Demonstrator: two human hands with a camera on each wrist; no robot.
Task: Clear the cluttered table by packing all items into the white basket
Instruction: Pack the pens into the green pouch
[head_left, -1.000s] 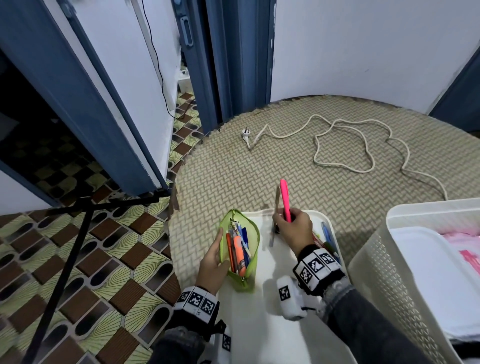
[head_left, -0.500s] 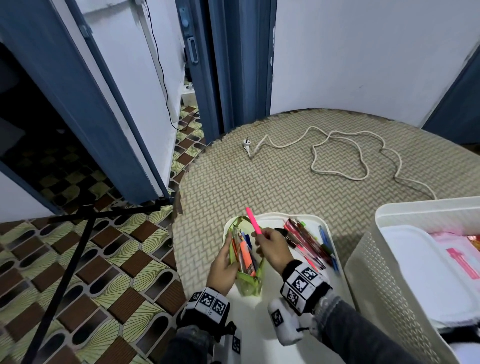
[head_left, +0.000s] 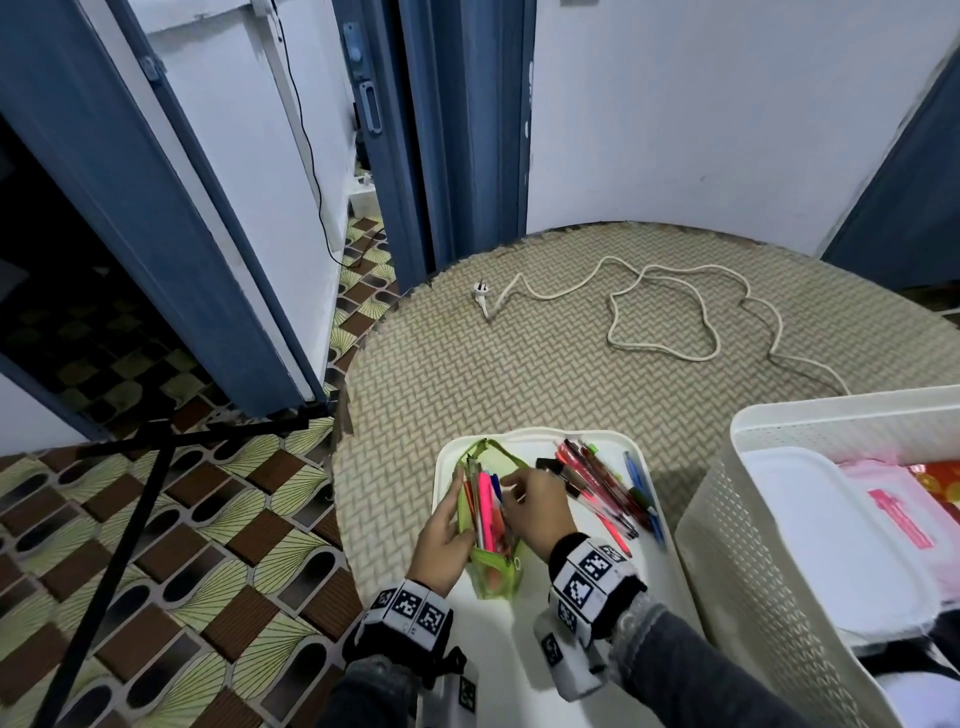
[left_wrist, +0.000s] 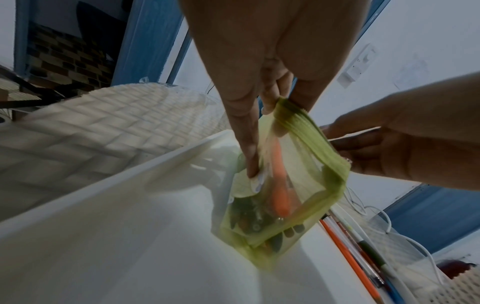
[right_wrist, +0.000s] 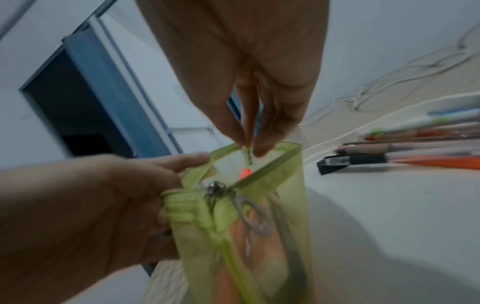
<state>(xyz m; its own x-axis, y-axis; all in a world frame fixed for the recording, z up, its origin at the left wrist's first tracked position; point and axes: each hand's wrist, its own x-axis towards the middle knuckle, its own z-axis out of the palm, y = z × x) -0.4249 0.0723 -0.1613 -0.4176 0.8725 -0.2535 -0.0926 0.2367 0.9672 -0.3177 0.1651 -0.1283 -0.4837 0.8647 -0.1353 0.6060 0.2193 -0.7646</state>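
Note:
A green see-through pencil pouch (head_left: 493, 577) stands open on a white tray (head_left: 571, 649). My left hand (head_left: 452, 525) pinches the pouch's left rim (left_wrist: 311, 142) and keeps the mouth wide. Above the mouth, my right hand (head_left: 519, 493) holds a thin pen (right_wrist: 248, 155) by its end, between thumb and fingers, with the rest down inside the pouch. A pink highlighter (head_left: 485, 499) sits in the pouch among several pens. Loose pens (head_left: 597, 488) lie in a pile on the tray right of my hands. The white basket (head_left: 779, 431) stands at the right.
The basket holds a white lid (head_left: 831, 535) and a pink pack (head_left: 898, 514). A white power cable (head_left: 675, 312) snakes across the woven round table (head_left: 441, 364) behind the tray. A black tripod leg (head_left: 130, 493) crosses the tiled floor on the left.
My right hand came down from above the tray to the pouch mouth. The pink highlighter it held upright now sits inside the pouch. The left hand kept its hold on the rim.

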